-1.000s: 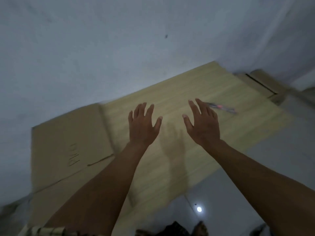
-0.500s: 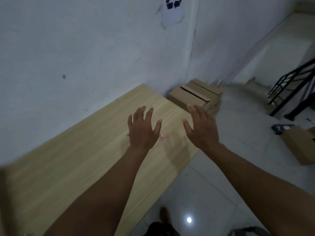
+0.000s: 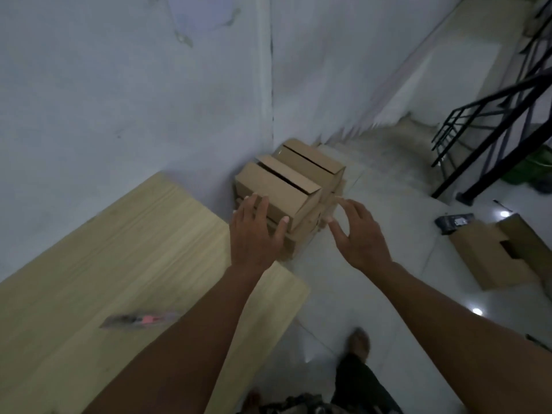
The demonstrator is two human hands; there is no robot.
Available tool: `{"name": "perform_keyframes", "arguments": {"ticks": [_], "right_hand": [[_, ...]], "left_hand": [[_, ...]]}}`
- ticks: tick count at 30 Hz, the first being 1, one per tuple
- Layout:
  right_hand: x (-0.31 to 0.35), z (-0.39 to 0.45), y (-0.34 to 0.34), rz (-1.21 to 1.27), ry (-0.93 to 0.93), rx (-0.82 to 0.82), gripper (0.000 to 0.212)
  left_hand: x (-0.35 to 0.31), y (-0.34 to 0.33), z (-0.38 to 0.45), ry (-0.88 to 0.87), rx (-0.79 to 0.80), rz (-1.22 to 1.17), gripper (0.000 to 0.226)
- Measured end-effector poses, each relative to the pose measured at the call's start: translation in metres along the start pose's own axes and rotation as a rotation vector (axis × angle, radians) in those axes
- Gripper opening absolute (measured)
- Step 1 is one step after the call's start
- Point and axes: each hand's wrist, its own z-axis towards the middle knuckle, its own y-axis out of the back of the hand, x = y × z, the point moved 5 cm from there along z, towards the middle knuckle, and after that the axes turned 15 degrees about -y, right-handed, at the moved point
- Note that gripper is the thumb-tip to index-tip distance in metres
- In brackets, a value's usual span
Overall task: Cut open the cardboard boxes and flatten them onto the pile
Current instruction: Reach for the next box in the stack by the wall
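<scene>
Several brown cardboard boxes (image 3: pixel 286 186) are stacked in the wall corner on the floor. My left hand (image 3: pixel 254 231) reaches over the near left side of the top box, fingers straight, thumb near the box's front edge. My right hand (image 3: pixel 358 234) hovers at the stack's right side, fingers spread and slightly bent, holding nothing. A cutter (image 3: pixel 140 319) with a pink part lies blurred on the pale wooden board (image 3: pixel 119 249) to my left.
A flattened or open cardboard box (image 3: pixel 501 255) lies on the tiled floor at right, next to a dark packet (image 3: pixel 454 222). A black stair railing (image 3: pixel 493 130) stands at upper right. White walls (image 3: pixel 119 85) close the corner. My foot (image 3: pixel 358 342) is below.
My view has swung right from the wooden board to the stacked boxes. Both hands have moved forward to the stack; the cutter now lies behind my left forearm.
</scene>
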Motion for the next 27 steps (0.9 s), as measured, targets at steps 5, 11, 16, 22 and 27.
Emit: {"name": "perform_keyframes", "arguments": {"ticks": [5,11,16,22,27], "right_hand": [[-0.052,0.101,-0.005,0.067,-0.083,0.189,0.054],[-0.12,0.205,-0.023,-0.038,-0.139,0.492,0.07],[-0.153,0.274,-0.067,-0.107,-0.164,0.645,0.078],[-0.178,0.34,-0.153,-0.064,-0.172,0.706,0.077],[-0.209,0.379,-0.228,-0.07,-0.1,0.755,0.074]], "left_hand": [[-0.019,-0.09,0.054,0.202,-0.036,-0.028,0.075],[-0.038,-0.183,0.075,0.617,0.012,-0.159,0.091],[-0.032,-0.249,0.083,0.764,0.08,-0.18,0.098],[0.018,-0.327,0.093,0.892,0.001,-0.241,0.103],[0.06,-0.4,0.083,1.068,-0.11,-0.335,0.128]]}}
